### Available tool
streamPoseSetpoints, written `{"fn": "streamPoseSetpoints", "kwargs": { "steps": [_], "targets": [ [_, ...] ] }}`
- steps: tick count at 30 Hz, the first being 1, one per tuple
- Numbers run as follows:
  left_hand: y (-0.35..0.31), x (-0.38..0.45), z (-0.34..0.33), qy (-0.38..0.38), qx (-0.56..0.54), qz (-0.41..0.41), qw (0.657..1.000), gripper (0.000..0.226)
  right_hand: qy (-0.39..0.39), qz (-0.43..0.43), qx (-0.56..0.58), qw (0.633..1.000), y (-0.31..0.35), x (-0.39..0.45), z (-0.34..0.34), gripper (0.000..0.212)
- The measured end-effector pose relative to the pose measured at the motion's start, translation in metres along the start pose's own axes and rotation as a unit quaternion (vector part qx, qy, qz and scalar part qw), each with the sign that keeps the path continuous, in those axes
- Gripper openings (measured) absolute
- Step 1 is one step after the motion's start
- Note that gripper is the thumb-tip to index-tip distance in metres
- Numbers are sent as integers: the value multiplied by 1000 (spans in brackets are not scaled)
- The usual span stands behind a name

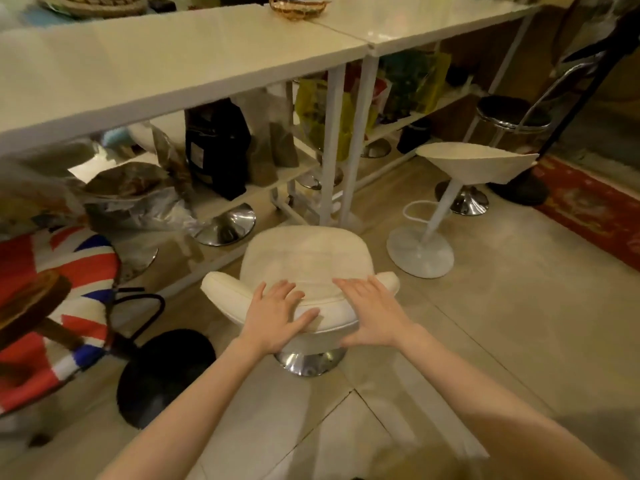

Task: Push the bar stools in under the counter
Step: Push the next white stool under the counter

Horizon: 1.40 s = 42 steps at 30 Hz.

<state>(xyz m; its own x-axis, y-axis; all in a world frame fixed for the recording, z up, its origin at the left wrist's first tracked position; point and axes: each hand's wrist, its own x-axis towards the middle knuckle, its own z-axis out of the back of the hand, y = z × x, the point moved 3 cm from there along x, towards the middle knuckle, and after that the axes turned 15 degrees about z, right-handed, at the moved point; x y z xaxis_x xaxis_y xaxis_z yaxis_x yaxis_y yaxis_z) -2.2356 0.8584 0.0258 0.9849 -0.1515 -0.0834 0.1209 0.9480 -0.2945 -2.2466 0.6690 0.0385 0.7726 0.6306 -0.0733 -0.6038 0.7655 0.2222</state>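
Both hands, left point(277, 315) and right point(372, 311), lay flat with fingers spread on the white stool's point(306, 261) backrest, on pale floor tiles point(485, 323) before the white counter point(173, 64).

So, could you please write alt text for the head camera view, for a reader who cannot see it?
Both the left hand and right hand press flat on the low backrest of a white padded bar stool standing just outside a white counter. A white cone-seat stool stands to its right, a Union Jack stool to its left.
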Motion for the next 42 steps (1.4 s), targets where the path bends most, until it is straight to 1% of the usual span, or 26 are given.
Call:
{"fn": "streamPoseSetpoints", "kwargs": {
  "steps": [3,5,6,9,11,13,17,20,22,24,28,35,42],
  "targets": [
    [11,9,-4,-27,-10,55,998,115,27,54,-22,998,-4,15,-10,96],
    [19,13,-6,-20,2,74,997,111,32,74,-29,996,-3,26,-10,86],
    [21,15,-8,-22,13,73,997,105,35,80,-33,996,-3,30,-10,82],
    [27,21,-14,-63,34,70,995,72,43,98,-54,993,-3,41,-11,72],
    [32,26,-15,-76,32,64,994,61,21,119,-63,991,-3,46,-15,68],
    [39,29,-15,-84,34,55,994,54,6,133,-60,989,-1,50,-18,67],
    [53,37,-7,-104,38,30,993,49,-36,144,-55,987,9,64,-21,61],
    [65,50,1,-104,41,26,993,51,-32,122,-26,992,13,82,-22,59],
    [71,60,5,-106,38,32,993,52,-47,116,-40,991,12,95,-20,60],
    [76,70,7,-110,36,37,993,51,-39,109,-46,992,7,106,-20,59],
    [79,88,8,-127,27,36,991,51,-76,92,-55,991,-7,124,-22,56],
    [97,127,21,-135,19,17,991,50,-106,81,-62,989,-15,162,-18,55],
    [108,170,24,-146,6,38,988,51,-124,97,-73,985,-46,203,-10,58]
  ]
}}
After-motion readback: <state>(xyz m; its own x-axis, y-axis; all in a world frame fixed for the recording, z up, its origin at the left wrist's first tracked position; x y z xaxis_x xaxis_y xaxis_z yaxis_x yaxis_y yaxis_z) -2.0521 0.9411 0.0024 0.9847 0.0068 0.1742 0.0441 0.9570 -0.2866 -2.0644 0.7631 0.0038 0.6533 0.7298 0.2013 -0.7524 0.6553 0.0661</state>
